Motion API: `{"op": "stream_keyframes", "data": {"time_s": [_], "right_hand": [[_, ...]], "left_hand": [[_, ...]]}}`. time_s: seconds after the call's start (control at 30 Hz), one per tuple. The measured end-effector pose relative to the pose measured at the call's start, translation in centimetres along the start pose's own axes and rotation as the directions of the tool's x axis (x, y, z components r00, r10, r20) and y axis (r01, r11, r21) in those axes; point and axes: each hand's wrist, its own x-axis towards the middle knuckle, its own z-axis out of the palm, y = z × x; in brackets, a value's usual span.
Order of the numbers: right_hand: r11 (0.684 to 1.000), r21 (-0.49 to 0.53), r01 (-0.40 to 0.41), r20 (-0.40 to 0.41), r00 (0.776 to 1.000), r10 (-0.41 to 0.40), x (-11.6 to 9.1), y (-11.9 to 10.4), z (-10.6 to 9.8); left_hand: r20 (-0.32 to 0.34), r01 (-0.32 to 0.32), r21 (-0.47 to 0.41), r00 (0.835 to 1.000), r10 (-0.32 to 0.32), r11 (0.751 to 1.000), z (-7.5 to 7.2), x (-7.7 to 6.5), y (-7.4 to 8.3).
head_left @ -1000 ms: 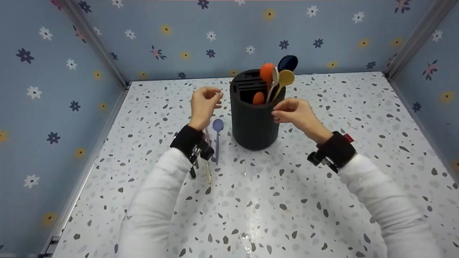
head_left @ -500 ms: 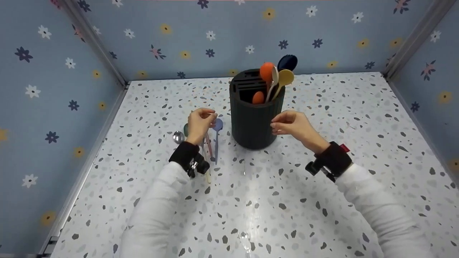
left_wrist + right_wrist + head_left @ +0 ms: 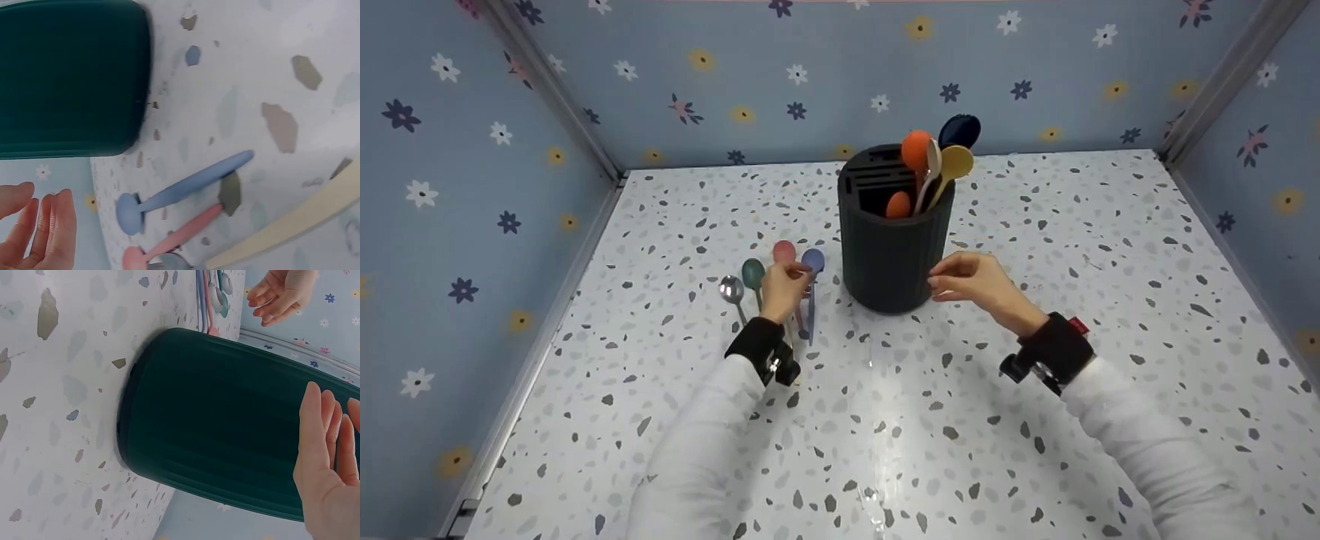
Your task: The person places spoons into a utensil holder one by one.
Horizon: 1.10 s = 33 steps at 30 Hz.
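My left hand is over a row of spoons on the table, fingers relaxed and thumb apart from the fingertips, holding nothing. Under and beside it lie a blue-purple spoon, a pink spoon, a green spoon and a silver metal spoon. A cream handle crosses the left wrist view; my left forearm hides parts of the handles from the head. Loosely bent and holding nothing, my right hand is right of the dark green utensil holder, its fingertips near the wall.
In the holder stand a large orange utensil, a smaller orange one, a cream spoon, a yellow spoon and a dark blue utensil. Flowered panels close off the speckled table behind and at the sides.
My left hand has come down from beside the holder's rim to over the spoons, bringing the pink, green and silver spoon heads into view. My right hand has lowered slightly along the holder.
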Motion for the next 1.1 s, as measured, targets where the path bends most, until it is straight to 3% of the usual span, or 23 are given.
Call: {"op": "stream_keyframes", "data": {"time_s": [0.2, 0.33, 0.43, 0.57, 0.67, 0.73, 0.77, 0.8, 0.87, 0.9, 1.03, 1.1], "right_hand": [[1.000, 0.027, -0.012, 0.031, 0.999, 0.012, -0.2, 1.2, 0.1], [0.999, 0.030, -0.045, 0.040, 0.998, 0.043, -0.3, 1.9, 0.3], [0.997, 0.035, -0.063, 0.045, 0.997, 0.061, -0.4, 2.5, 0.5], [0.997, 0.044, -0.057, 0.059, 0.997, 0.054, -0.5, 3.1, 0.6], [0.997, 0.046, -0.054, 0.067, 0.996, 0.051, -0.6, 3.4, 0.6], [0.997, 0.046, -0.056, 0.073, 0.996, 0.052, -0.7, 3.6, 0.6], [0.997, 0.047, -0.056, 0.077, 0.996, 0.052, -0.7, 3.7, 0.7], [0.997, 0.045, -0.056, 0.080, 0.995, 0.052, -0.7, 3.8, 0.7], [0.997, 0.036, -0.061, 0.085, 0.995, 0.058, -0.8, 3.7, 0.8], [0.998, 0.031, -0.061, 0.087, 0.995, 0.058, -0.8, 3.8, 0.8], [0.998, 0.014, -0.059, 0.090, 0.994, 0.058, -0.8, 4.2, 0.8], [0.998, 0.013, -0.056, 0.091, 0.994, 0.055, -0.7, 4.6, 0.7]], "left_hand": [[0.002, 0.004, 0.049, 1.000, -0.004, 0.999, 0.9, -0.1, -1.3], [-0.005, -0.035, 0.094, 0.999, 0.035, 0.995, 1.2, 0.2, -2.5], [-0.041, -0.083, 0.141, 0.995, 0.090, 0.987, 3.2, 4.4, -9.6], [-0.093, -0.093, 0.209, 0.989, 0.114, 0.974, 7.2, 12.5, -22.8], [-0.094, -0.086, 0.254, 0.989, 0.113, 0.963, 8.5, 14.8, -26.9], [-0.100, -0.110, 0.275, 0.985, 0.142, 0.955, 8.5, 14.3, -26.5], [-0.081, -0.095, 0.281, 0.989, 0.123, 0.955, 8.2, 13.7, -25.5], [-0.069, -0.089, 0.291, 0.991, 0.113, 0.953, 7.7, 12.6, -23.9], [-0.091, -0.124, 0.329, 0.983, 0.162, 0.936, 6.7, 9.6, -19.6], [-0.084, -0.140, 0.348, 0.980, 0.179, 0.927, 6.7, 9.4, -19.3], [-0.092, -0.207, 0.400, 0.960, 0.264, 0.893, 9.2, 13.5, -25.8], [-0.050, -0.201, 0.385, 0.970, 0.238, 0.901, 10.4, 16.2, -29.7]]}}
